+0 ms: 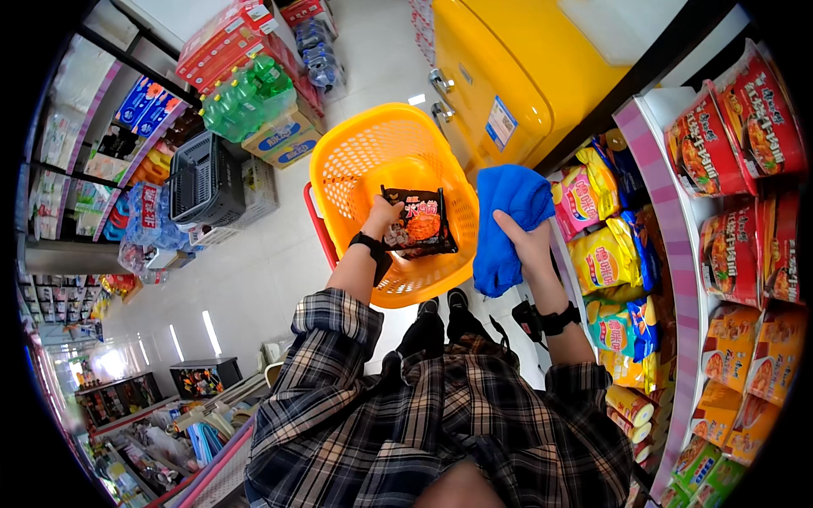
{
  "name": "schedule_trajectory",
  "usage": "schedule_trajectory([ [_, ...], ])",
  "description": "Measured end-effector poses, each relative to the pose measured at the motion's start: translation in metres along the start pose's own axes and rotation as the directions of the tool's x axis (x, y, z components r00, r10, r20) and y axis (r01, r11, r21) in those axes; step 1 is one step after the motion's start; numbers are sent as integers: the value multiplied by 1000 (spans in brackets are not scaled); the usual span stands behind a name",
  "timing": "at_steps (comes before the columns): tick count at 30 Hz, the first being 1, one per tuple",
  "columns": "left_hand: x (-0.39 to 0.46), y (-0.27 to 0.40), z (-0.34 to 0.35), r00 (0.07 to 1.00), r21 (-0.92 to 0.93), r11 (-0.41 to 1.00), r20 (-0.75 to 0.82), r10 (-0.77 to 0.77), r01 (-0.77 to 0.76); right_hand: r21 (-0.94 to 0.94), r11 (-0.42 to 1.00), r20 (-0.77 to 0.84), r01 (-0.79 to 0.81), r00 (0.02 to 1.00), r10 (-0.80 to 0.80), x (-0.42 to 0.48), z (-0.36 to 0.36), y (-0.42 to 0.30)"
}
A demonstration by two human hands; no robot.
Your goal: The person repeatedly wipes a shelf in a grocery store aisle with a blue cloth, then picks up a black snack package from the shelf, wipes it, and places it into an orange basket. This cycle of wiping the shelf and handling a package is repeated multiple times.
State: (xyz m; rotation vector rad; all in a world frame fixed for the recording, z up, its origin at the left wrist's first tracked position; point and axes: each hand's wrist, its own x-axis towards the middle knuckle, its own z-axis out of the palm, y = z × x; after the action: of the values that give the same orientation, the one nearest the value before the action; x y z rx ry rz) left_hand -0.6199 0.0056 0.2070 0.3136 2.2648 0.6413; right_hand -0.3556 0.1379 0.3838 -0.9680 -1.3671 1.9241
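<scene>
In front of me stands a yellow plastic basket (394, 120) with perforated walls. My left hand (383, 216) reaches over it and grips the left edge of a black noodle packet (422, 222), which bears writing and a picture of orange noodles. The packet is inside the basket's outline; whether it rests on the bottom I cannot tell. My right hand (528, 244) holds a folded blue cloth (505, 209) just right of the basket's rim, its thumb lying on top. The fingers beneath the cloth are hidden.
Shelves on the right hold red instant noodle packs (730, 247) and yellow snack bags (606, 254). A yellow refrigerator (508, 76) stands ahead. Green bottles (244, 101), cartons (282, 140) and a dark grey shopping basket (206, 178) sit on the left. My shoes (457, 298) are just below the basket.
</scene>
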Motion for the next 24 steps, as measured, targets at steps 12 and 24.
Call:
schedule_trajectory([
  [12, 44, -48, 28, 978, 159, 968, 45, -203, 193, -28, 999, -47, 40, 998, -41, -27, -26, -8],
  [24, 28, -38, 48, 993, 341, 934, 23, -119, 104, -79, 996, -73, 28, 997, -34, -37, -44, -4],
])
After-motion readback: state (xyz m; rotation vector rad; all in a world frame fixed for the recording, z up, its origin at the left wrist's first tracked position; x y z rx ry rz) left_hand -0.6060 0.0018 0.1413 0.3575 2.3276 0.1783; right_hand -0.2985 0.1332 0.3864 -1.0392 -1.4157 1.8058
